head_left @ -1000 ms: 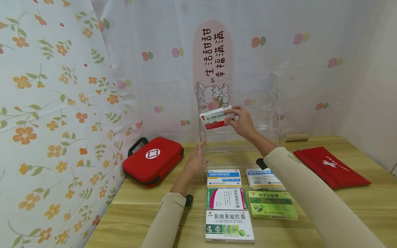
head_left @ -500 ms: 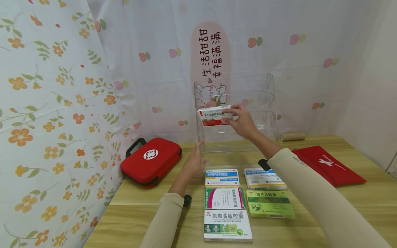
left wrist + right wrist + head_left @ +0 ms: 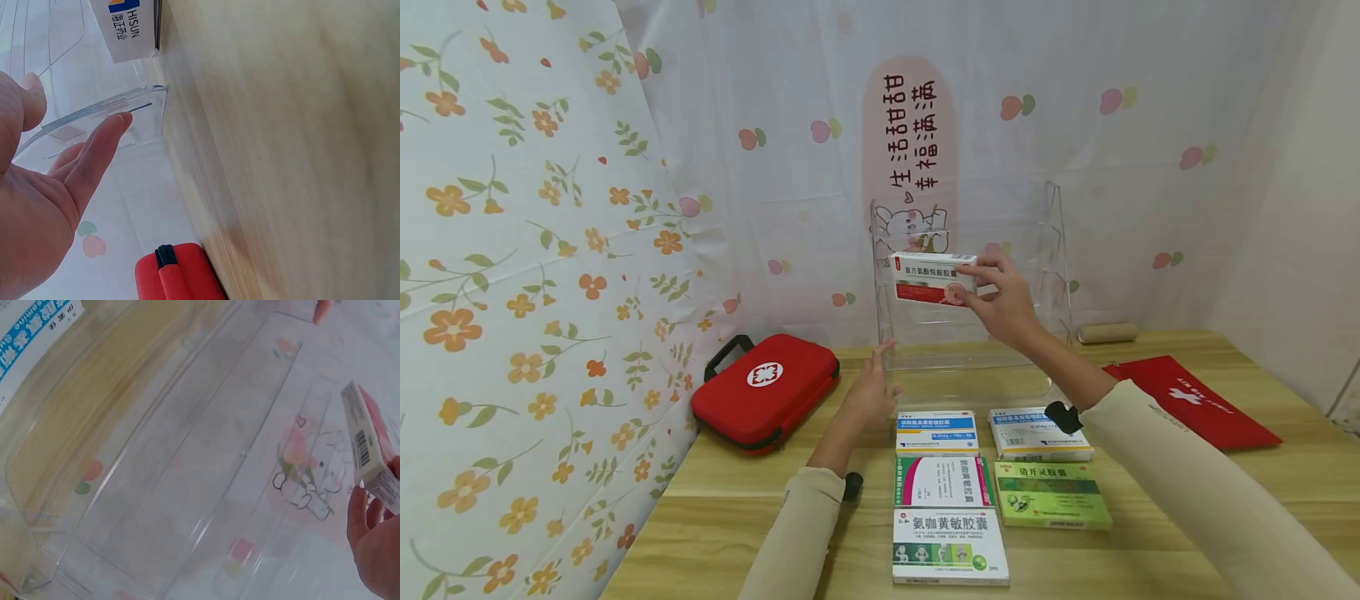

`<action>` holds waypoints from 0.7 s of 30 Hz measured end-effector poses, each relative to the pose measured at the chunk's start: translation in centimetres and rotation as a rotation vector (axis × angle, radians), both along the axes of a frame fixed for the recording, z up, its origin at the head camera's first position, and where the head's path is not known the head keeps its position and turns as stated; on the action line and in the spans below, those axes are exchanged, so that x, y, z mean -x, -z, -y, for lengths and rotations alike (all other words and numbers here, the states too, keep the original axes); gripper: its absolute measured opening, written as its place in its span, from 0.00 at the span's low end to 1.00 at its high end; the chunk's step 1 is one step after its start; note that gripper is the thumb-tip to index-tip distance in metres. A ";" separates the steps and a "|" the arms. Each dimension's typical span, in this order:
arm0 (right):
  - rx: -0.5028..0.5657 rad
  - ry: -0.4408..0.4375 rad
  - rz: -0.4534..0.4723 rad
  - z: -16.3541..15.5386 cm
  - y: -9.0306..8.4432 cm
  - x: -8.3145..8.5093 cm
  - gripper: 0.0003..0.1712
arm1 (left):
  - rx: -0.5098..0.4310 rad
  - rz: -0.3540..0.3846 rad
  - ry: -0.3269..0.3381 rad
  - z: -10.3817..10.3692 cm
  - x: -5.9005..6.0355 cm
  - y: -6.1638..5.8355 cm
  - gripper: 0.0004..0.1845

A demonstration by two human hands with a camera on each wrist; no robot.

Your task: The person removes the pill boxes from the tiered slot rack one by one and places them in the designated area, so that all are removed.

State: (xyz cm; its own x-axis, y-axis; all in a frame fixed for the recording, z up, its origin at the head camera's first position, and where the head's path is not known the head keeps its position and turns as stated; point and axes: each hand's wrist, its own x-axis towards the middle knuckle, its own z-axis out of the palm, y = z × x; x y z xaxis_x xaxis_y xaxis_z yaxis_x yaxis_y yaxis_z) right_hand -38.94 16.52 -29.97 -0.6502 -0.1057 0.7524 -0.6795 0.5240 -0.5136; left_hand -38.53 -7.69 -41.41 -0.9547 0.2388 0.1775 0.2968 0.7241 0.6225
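My right hand (image 3: pixel 1006 307) pinches one end of a white and red medicine box (image 3: pixel 925 280) between thumb and fingers. That box is up in the air before the clear tiered display rack (image 3: pixel 970 361); the right wrist view shows its barcoded side (image 3: pixel 362 449). At the rack's lower left corner is my left hand (image 3: pixel 868 396). In the left wrist view its fingers (image 3: pixel 103 147) lie nearly straight along the rack's clear edge (image 3: pixel 103 107), with the thumb apart; whether they press on it I cannot tell.
Several medicine boxes lie flat in front of the rack, among them a white one (image 3: pixel 951 546) and a green one (image 3: pixel 1052 496). A red first-aid case (image 3: pixel 767 392) stands left, a red pouch (image 3: pixel 1195 400) right. Behind the pouch lies a brown roll (image 3: pixel 1107 333).
The right hand has carried the box a little to the right, and the box, tilted before, sits more level. My left hand stays at the rack's corner.
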 end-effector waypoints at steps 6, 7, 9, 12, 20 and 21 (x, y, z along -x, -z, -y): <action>0.041 -0.054 0.060 -0.6 0.2 -2.3 0.23 | 0.011 0.005 -0.011 -0.1 -0.3 -0.2 0.45; 0.052 -0.070 0.076 -0.8 0.3 -2.7 0.24 | 0.011 0.007 -0.011 -0.1 -0.3 -0.2 0.45; 0.067 -0.099 0.106 -1.0 0.6 -3.7 0.26 | 0.012 0.013 -0.010 -0.1 -0.3 -0.2 0.45; 0.086 -0.142 0.144 -1.4 0.9 -5.2 0.28 | 0.003 0.029 -0.013 -0.2 -0.3 -0.1 0.46; 0.122 -0.201 0.188 -2.5 1.6 -8.4 0.29 | 0.002 0.046 -0.037 -0.3 -0.1 0.0 0.47; 0.120 -0.201 0.195 -2.7 1.6 -8.8 0.29 | 0.005 0.044 -0.036 -0.3 -0.1 0.0 0.47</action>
